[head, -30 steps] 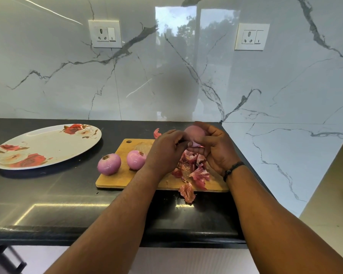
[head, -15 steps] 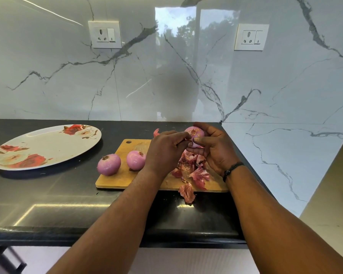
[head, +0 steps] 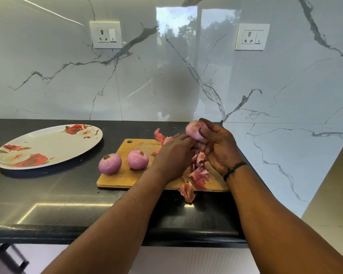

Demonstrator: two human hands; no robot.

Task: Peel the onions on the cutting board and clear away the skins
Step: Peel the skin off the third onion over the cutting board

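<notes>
Just right of the frame's centre, the right hand (head: 219,149) held a pale pink onion (head: 194,130) raised above the far right part of the wooden cutting board (head: 125,177). Its fingers (head: 206,133) were curled round the right side of the onion, the thumb lying across the front of it. The left hand (head: 173,153) reached in from the lower left with its back to the camera; its fingertips met the underside of the onion and the right hand's fingers, but whether they pinched a strip of skin or only touched could not be told.

Two more peeled onions stood on the board's left half: the left onion (head: 110,164) at the board's left edge and the middle onion (head: 137,160) just beside it, both with root ends up. Papery red skins (head: 199,174) lay heaped on the board beneath the hands, one skin piece (head: 187,191) hung over the board's near edge onto the dark tabletop (head: 48,194), and another scrap (head: 159,136) lay at the board's far edge.

At the left of the frame a floral oval plate (head: 48,147) rested on the tabletop, well apart from the board. Two wall sockets (head: 106,35) sat on the marble backsplash in the upper part of the frame.
</notes>
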